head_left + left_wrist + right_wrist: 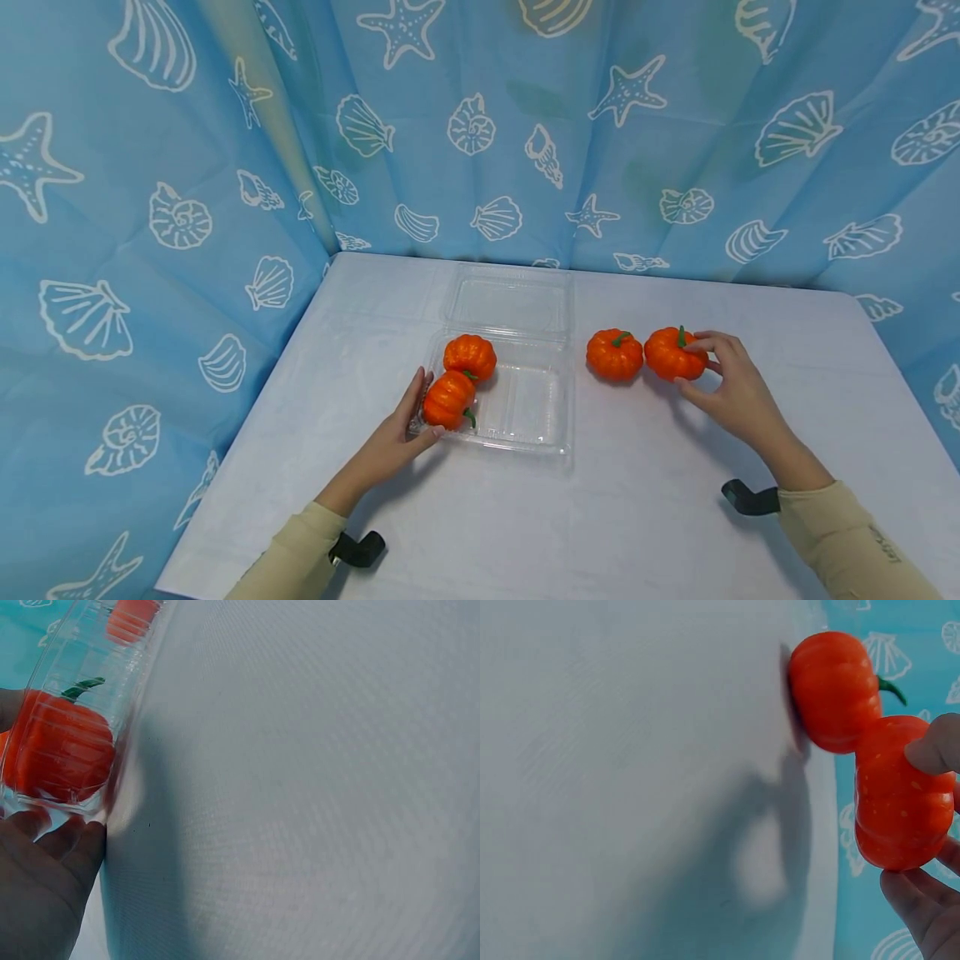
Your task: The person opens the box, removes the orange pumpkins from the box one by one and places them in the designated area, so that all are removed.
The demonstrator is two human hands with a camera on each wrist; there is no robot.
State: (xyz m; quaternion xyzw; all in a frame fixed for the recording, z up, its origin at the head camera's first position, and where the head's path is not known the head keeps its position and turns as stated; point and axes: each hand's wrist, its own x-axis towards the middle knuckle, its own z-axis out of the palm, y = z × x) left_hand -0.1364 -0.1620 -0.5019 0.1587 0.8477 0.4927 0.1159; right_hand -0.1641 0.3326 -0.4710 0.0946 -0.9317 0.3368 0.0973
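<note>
While a blue shell-print curtain (pixel 420 167) hangs behind, a white-covered counter (pixel 637 517) carries a clear container (pixel 532 400), lid laid back. Thumb and fingers apart, the left hand (pixel 392 442) touches its near left corner; the right hand (pixel 729 385) holds an orange pumpkin (pixel 666 357), perhaps slightly raised. A second pumpkin (pixel 615 357) sits just left; two other pumpkins (pixel 448 402) lie inside the container, green stems (pixel 470 417) showing.

A clear rectangular plastic container (pixel 525 400) sits on the white cloth-covered table (pixel 637 517), its clear rectangular plastic lid (pixel 510 304) behind it; in its left half one round orange pumpkin (pixel 468 357) lies behind a second round orange pumpkin (pixel 447 402), the left hand (pixel 393 437) at the front left corner; rightward come a third round orange pumpkin (pixel 613 358), then a fourth (pixel 666 357) in the right hand (pixel 731 392); behind the table hangs the blue shell-patterned curtain (pixel 525 100)
</note>
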